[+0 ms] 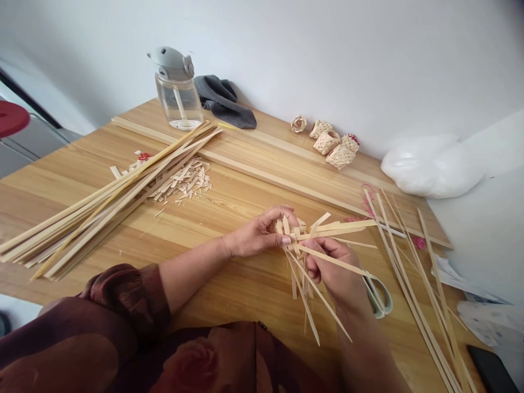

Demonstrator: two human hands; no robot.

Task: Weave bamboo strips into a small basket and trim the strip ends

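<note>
Between my hands is a small woven piece [292, 236] of pale flat strips, with loose strip ends sticking out to the right and down. My left hand [268, 232] is closed on its left side, thumb pressed on the weave. My right hand [331, 262] pinches one flat strip [335, 261] close to where it leaves the weave; the strip runs back over the hand. Scissors [380, 297] with pale handles lie on the table just beyond my right hand, their blades hidden behind it.
Long strips [123, 202] lie in a bundle at left, beside a pile of short offcuts [186, 180]. More strips [417, 284] lie at right near a black phone [493, 368]. Behind stand a water bottle [178, 95], a grey cloth [225, 101], several small woven baskets [327, 142] and a white plastic bag [434, 166].
</note>
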